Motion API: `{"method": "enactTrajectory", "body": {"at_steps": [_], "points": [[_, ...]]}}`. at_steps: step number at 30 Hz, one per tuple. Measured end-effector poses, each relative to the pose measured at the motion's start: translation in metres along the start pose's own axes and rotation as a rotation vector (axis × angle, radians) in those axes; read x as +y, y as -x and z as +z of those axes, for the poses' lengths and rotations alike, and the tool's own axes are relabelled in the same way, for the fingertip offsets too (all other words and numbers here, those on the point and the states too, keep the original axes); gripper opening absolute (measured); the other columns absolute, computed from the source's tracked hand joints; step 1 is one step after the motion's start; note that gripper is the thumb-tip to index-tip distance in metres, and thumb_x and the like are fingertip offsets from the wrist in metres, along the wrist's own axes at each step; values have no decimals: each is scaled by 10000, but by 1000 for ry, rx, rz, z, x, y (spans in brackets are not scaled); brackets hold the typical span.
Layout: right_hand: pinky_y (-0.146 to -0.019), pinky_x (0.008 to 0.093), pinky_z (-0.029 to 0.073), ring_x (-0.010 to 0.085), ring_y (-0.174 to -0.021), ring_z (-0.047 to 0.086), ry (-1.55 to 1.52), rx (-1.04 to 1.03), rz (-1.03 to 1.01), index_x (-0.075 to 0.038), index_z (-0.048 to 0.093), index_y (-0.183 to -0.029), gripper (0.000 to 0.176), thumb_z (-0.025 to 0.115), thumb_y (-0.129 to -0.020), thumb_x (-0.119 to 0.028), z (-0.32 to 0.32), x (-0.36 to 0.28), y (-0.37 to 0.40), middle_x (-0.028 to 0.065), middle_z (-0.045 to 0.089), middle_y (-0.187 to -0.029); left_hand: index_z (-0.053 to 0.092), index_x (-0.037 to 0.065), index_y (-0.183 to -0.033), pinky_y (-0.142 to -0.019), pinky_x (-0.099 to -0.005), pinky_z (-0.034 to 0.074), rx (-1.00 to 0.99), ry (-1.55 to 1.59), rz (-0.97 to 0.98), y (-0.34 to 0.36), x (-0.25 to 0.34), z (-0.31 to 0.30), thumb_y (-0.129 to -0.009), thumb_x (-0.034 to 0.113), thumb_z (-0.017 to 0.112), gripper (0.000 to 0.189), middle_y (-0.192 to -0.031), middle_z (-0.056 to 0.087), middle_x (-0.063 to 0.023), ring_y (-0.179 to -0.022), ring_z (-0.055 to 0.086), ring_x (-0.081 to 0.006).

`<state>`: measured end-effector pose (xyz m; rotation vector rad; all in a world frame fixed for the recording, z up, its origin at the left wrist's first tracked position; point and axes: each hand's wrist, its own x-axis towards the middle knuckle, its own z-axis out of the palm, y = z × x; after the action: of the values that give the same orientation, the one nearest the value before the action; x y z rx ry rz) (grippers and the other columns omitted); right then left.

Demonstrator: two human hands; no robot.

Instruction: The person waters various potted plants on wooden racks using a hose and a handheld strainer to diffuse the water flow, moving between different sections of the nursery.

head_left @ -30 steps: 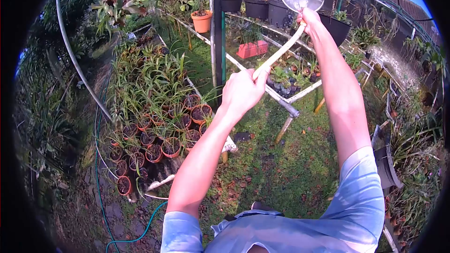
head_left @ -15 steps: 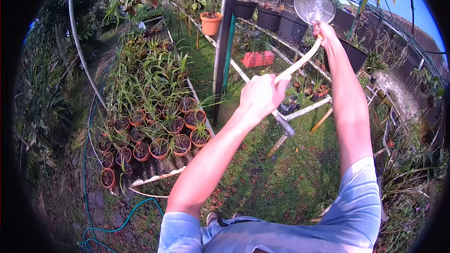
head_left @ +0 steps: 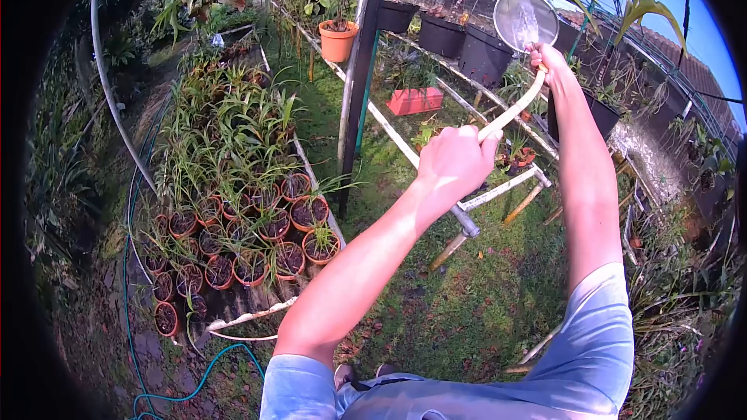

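Observation:
My left hand (head_left: 457,159) is closed around a pale yellow hose (head_left: 517,111), well below its upper end. Farther up, my right hand (head_left: 549,61) grips the same hose close to that end. Just beyond my right fingers is a round, greyish, see-through disc (head_left: 520,17) with a pale rim and bright water-like streaks in its middle. How the disc joins the hose is hidden by my fingers. Behind it hang or stand black pots (head_left: 484,54) with long-leaved plants.
Several small terracotta pots (head_left: 290,259) with grassy plants stand on a low rack at left. A dark post (head_left: 359,93) rises ahead, near an orange pot (head_left: 338,40) and a red planter (head_left: 415,101). A metal pipe frame (head_left: 467,222) juts forward. A teal hose (head_left: 204,381) lies on the ground.
The view has shifted, so the potted plants and post appear farther left. Both hands keep their hold on the hose and sit slightly lower and farther right in view.

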<state>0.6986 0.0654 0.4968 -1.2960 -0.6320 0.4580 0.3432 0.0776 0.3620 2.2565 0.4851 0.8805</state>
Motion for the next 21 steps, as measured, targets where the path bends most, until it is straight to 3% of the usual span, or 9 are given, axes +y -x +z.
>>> {"method": "enactTrajectory", "body": {"at_steps": [7,14,18,21], "points": [[-326,166,292,27,-412,360,69,-58,59,15,519,-948,147,382,-947,-38,0,-5,-10,-51,414,-588,704,18,-945,-711,-481,524,-52,8,-1,-15,0,1,-941,423,507,450,-749,663,-241,-752,666,-406],[-331,189,311,42,-420,368,29,106,-37,14,510,-937,146,372,-944,-34,7,10,-20,-35,420,-600,700,9,-954,-720,-492,517,-45,-16,-6,-21,-15,-2,-941,418,501,455,-751,658,-252,-758,662,-414],[-332,198,320,51,-424,374,50,20,45,13,483,-927,132,358,-944,-28,-1,9,-17,-19,427,-612,693,-6,-933,-729,-499,510,-56,29,0,-20,-15,1,-941,408,495,459,-743,657,-249,-761,660,-415],[-323,184,326,39,-410,367,40,98,-10,10,512,-932,147,380,-949,-52,3,15,-20,-34,429,-595,685,-23,-892,-715,-493,503,-54,48,26,-18,-13,-3,-941,407,491,474,-725,646,-253,-753,653,-421]]}}
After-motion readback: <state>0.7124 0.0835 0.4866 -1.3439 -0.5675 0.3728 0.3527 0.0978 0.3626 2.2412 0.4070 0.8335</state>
